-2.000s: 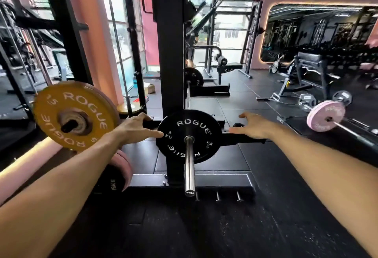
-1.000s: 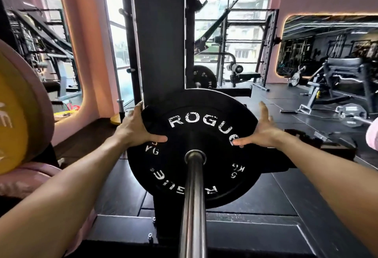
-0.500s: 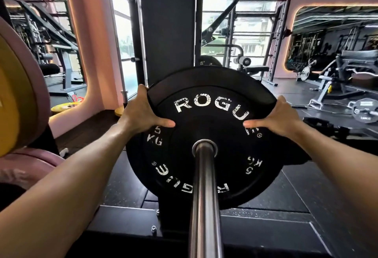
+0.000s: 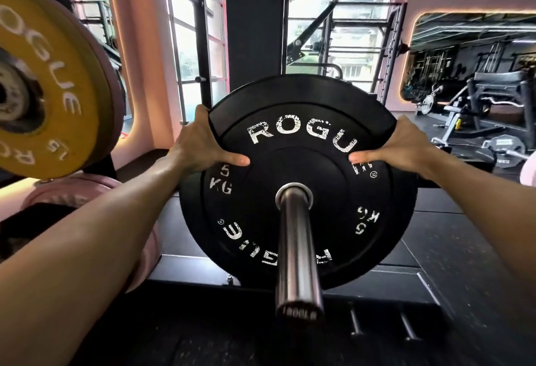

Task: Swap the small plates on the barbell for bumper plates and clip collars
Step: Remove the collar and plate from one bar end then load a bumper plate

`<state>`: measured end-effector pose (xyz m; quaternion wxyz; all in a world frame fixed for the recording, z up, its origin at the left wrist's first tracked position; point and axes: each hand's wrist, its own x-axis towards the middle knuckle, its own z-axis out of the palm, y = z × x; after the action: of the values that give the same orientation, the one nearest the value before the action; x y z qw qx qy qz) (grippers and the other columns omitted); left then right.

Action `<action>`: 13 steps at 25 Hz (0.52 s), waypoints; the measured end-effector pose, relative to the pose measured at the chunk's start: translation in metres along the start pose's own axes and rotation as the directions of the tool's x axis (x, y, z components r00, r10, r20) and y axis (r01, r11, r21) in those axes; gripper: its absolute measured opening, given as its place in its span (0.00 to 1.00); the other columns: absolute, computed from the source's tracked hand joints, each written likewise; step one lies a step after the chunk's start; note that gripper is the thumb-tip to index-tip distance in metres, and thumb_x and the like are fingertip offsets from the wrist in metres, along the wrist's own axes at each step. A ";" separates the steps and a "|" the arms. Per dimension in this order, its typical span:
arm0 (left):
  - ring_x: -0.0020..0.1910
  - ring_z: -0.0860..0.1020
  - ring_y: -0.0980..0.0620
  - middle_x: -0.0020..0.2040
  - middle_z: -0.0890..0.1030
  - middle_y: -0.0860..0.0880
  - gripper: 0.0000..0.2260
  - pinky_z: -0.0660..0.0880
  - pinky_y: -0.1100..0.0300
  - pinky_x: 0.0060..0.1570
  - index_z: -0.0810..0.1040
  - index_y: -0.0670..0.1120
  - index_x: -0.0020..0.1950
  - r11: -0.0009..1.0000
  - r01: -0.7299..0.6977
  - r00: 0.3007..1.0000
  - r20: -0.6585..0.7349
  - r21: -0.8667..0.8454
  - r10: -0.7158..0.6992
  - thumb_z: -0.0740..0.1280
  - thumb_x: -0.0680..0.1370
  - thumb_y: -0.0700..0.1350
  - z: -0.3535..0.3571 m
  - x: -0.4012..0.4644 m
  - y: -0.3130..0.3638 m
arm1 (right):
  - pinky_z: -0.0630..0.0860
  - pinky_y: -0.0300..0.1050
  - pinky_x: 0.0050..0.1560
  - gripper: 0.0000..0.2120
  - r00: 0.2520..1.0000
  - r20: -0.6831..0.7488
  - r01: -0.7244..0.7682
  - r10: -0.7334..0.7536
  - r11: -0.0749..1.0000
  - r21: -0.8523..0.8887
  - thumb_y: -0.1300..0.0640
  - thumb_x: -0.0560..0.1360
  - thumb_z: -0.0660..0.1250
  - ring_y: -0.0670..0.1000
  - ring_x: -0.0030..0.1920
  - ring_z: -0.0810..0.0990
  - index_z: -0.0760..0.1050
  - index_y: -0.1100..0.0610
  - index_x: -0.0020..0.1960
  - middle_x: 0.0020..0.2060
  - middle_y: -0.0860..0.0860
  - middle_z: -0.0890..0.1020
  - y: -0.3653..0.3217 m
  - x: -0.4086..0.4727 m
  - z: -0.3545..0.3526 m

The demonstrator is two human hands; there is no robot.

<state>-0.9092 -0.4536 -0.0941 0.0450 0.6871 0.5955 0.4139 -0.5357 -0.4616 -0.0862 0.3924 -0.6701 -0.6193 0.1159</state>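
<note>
Gym with pink walls, black rubber floor (image 4: 452, 264). At frame centre, a black 5 kg plate (image 4: 295, 180) is seated on the barbell sleeve (image 4: 298, 252). Its upper rim is gripped by left hand (image 4: 200, 142) and right hand (image 4: 397, 145), thumbs pressed on the face. Yellow plate (image 4: 58, 81) noted upper left.

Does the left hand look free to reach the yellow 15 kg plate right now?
Probably not: the left hand grips the black 5 kg plate on the steel barbell sleeve; the yellow plate hangs left.
</note>
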 end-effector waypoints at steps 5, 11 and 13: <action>0.61 0.75 0.40 0.55 0.75 0.48 0.45 0.71 0.54 0.51 0.60 0.48 0.58 1.000 -0.017 1.000 0.004 0.004 0.017 0.84 0.53 0.60 -0.043 -0.074 0.020 | 0.77 0.49 0.60 0.53 0.997 0.004 0.072 -0.072 0.997 0.024 0.31 0.38 0.82 0.46 0.54 0.82 0.77 0.49 0.60 0.50 0.42 0.84 -0.009 -0.076 -0.025; 0.60 0.75 0.38 0.54 0.73 0.47 0.47 0.71 0.53 0.51 0.61 0.44 0.62 0.999 -0.027 0.999 0.034 0.030 0.026 0.84 0.55 0.59 -0.094 -0.151 0.047 | 0.77 0.48 0.58 0.51 0.998 -0.006 0.064 -0.064 0.996 0.057 0.31 0.39 0.82 0.44 0.54 0.81 0.76 0.47 0.59 0.50 0.41 0.84 -0.019 -0.159 -0.053; 0.59 0.75 0.39 0.53 0.73 0.48 0.47 0.70 0.54 0.49 0.61 0.44 0.62 0.999 -0.024 0.999 0.035 0.031 0.023 0.84 0.55 0.59 -0.102 -0.168 0.051 | 0.78 0.49 0.58 0.52 0.999 0.001 0.050 -0.050 0.998 0.036 0.29 0.39 0.81 0.45 0.55 0.81 0.75 0.46 0.59 0.51 0.41 0.83 -0.017 -0.169 -0.055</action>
<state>-0.9244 -0.6554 -0.0858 0.0395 0.7017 0.5929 0.3931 -0.5479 -0.6400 -0.0942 0.4067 -0.6471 -0.6341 0.1175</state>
